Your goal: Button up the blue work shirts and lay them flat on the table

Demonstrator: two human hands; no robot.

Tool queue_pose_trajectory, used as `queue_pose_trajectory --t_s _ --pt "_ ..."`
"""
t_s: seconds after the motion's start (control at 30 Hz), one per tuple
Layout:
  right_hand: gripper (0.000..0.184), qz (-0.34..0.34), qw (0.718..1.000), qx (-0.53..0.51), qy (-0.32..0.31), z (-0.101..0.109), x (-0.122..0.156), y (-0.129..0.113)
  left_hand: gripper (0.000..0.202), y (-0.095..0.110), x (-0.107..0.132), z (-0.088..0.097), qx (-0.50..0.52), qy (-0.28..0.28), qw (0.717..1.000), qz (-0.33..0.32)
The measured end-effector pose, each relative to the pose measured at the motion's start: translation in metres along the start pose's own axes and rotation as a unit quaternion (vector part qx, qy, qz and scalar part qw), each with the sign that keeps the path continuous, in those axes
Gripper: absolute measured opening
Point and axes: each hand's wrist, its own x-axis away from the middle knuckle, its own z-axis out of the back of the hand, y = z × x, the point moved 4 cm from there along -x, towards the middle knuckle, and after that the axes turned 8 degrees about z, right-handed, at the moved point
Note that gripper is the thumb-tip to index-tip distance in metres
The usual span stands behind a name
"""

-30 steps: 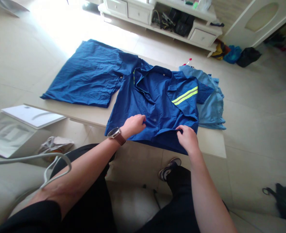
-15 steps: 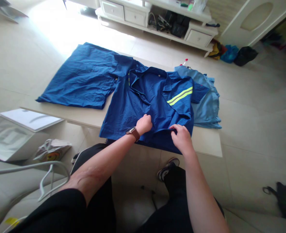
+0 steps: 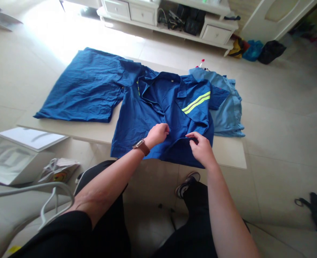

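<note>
Left fingers (image 3: pixel 165 128) shifted rightward | blue shirt (image 3: pixel 162 116) beneath | contact unclear

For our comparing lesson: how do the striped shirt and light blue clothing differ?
The striped shirt is darker than the light blue clothing. The striped shirt shows a yellow-and-grey band; the light blue clothing shows none. The shirt's sleeve lies on top; the light blue clothing is partly covered. Both lie on the table.

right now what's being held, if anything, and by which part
Cannot tell: left hand is over the dark blue shirt, right hand at its raised edge.
</note>
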Motion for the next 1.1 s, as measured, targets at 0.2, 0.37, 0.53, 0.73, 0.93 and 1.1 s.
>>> queue_pose_trajectory --t_s 0.2,0.37,0.53,0.73,0.93,1.1 --pt "0.039 0.012 0.995 -0.094 0.032 -0.006 -0.005 -0.003 0.011 0.007 0.008 0.015 0.033 -0.085 0.991 -0.098" --pt "0.067 0.023 0.985 -0.171 -0.006 -0.024 -0.006 0.000 0.011 -0.002 0.018 0.018 -0.018 -0.151 0.984 -0.088" --pt "0.064 0.020 0.987 -0.160 -0.022 -0.035 -0.007 0.003 0.018 -0.002 0.023 0.017 0.018 -0.072 0.993 -0.089" --pt "0.052 0.033 0.994 -0.100 -0.025 -0.036 -0.008 -0.005 0.024 0.007 0.022 -0.002 0.237 -0.121 0.964 0.006" --pt "0.036 0.054 0.994 -0.098 0.005 -0.037 -0.009 -0.016 0.013 0.012 0.019 -0.024 0.371 -0.181 0.910 0.025" --pt "0.027 0.051 0.994 -0.084 0.048 -0.032 -0.011 -0.018 0.012 0.018 0.023 -0.024 0.391 -0.207 0.897 -0.026"
